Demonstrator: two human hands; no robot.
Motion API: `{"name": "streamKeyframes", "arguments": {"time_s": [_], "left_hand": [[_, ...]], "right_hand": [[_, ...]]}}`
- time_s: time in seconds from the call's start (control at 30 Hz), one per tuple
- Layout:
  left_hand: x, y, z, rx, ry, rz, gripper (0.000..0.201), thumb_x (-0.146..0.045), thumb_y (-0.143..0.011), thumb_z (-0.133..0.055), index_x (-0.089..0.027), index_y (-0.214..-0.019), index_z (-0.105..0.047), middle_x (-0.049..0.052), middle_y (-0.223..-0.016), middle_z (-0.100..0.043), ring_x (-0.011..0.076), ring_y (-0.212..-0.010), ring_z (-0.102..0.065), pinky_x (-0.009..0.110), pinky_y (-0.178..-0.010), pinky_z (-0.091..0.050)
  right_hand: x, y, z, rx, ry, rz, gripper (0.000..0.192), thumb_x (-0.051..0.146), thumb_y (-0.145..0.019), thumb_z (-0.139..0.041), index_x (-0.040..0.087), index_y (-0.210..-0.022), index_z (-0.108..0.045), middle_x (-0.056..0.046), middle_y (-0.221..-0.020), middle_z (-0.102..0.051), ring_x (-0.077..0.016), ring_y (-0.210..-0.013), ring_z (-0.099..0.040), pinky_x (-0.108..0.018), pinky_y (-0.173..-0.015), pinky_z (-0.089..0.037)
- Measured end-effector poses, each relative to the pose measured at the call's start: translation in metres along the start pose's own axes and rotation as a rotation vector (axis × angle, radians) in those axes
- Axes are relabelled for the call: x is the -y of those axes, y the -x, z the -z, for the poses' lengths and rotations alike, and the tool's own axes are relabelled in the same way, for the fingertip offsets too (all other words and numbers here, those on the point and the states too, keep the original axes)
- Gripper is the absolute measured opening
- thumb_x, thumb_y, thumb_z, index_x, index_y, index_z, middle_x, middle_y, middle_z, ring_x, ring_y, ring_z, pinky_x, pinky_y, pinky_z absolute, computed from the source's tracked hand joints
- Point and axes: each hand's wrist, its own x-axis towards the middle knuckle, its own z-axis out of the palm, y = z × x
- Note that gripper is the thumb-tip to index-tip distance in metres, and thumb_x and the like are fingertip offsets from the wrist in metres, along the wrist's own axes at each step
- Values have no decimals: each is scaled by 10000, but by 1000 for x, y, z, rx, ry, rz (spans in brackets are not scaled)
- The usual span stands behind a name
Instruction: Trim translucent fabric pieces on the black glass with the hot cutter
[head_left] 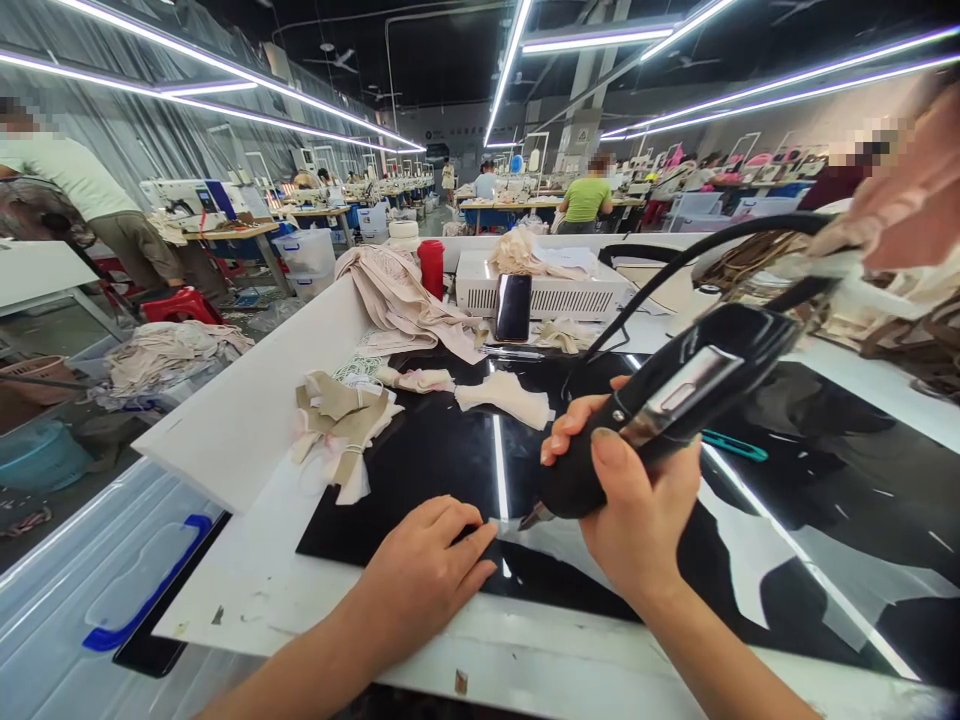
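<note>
- Our right hand (637, 510) has its fingers wrapped tight around a black handheld tool (675, 400), thumb on top, with the tool's metal tip (534, 517) pointing down at the glossy black sheet (420, 460) on the white desk (247, 590).
- A black cord (675, 265) arcs up and away from the tool's far end.
- Our left hand (424, 575) lies palm down on the near edge of the black sheet, fingers spread flat and holding nothing, just beside the tool's tip.
- Farther back on the sheet we see small cream fabric pieces (506, 397) and a beige pile of cut pieces (341, 420) at its left.
- A phone (513, 307) stands leaning against a white box (547, 290), with a red cup (431, 268) to its left.
- A blue-handled plastic bin (97, 600) sits at the desk's left.
</note>
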Motion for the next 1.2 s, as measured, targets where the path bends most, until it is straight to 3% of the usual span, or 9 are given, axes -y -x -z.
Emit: {"name": "streamKeyframes", "arguments": {"time_s": [0.23, 0.93, 1.2], "left_hand": [[0, 3, -2, -6, -9, 6, 283, -245, -1012, -533, -108, -1229, -653, 94, -1054, -660, 244, -993, -640, 420, -909, -607], [-2, 1, -2, 0, -81, -25, 277, -200, -1001, -530, -143, -1250, -637, 91, -1035, -650, 235, -932, -629, 387, -825, -609], [2, 3, -3, -28, 119, 84, 221, -208, -1032, -482, -157, -1187, -631, 72, -1060, -666, 210, -980, -633, 388, -907, -577]], "right_hand": [[-12, 2, -9, 44, -41, 1, 337, 283, -892, -731, 287, -1149, -513, 44, -847, -647, -142, -658, -608, -309, -586, -512], [-20, 5, -8, 61, -31, 27, 307, 286, -915, -703, 289, -1153, -508, 41, -857, -644, -143, -651, -608, -314, -580, -511], [-15, 5, -8, 32, -23, -3, 304, 269, -906, -698, 287, -1150, -518, 38, -846, -634, -150, -655, -596, -327, -590, -513]]}}
